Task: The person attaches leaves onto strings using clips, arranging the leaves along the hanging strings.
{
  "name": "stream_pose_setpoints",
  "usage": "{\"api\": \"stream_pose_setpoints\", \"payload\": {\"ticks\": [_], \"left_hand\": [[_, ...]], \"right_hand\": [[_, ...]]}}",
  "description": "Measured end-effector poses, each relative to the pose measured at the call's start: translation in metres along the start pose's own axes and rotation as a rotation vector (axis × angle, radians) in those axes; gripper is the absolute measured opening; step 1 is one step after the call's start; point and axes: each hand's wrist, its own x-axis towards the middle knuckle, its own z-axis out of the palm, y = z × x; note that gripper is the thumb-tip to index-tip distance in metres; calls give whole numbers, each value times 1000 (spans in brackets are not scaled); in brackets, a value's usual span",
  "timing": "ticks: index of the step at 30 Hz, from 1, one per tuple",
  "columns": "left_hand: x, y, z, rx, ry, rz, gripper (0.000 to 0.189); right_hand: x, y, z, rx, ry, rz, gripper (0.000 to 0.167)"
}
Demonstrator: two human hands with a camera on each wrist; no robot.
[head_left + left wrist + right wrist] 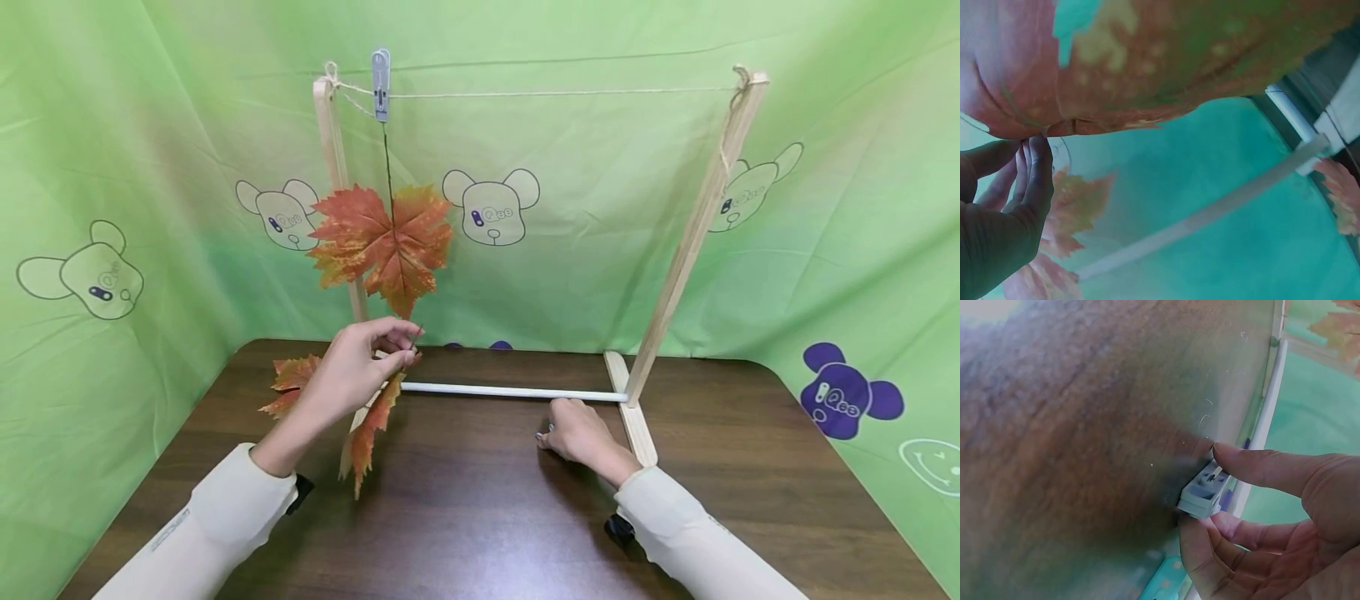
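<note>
My left hand (348,367) pinches the stem of an orange-red artificial maple leaf (372,433), which hangs down below the fingers. In the left wrist view this leaf fills the top, with thumb and fingertips at its base. Above the hand, a second maple leaf (393,237) hangs by its stem from a grey clothespin (381,87) clipped on a string (562,92). Down at the tabletop, my right hand (581,432) holds another grey clothespin (1202,490) between thumb and fingers, near the right foot of a wooden frame.
Two wooden posts (693,233) carry the string, and a white rod (517,391) joins their feet low down. Another maple leaf (291,385) lies on the brown table (480,517) at left, partly behind the left hand. A green printed curtain (577,267) surrounds the table's back and sides.
</note>
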Motion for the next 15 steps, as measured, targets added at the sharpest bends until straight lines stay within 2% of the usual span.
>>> {"api": "stream_pose_setpoints", "payload": {"ticks": [8,15], "left_hand": [[7,20,7,-35,31,45,23],[13,37,17,-65,41,99,23]], "right_hand": [[4,2,1,4,15,-36,37],[-3,-2,-8,3,33,-73,31]]}}
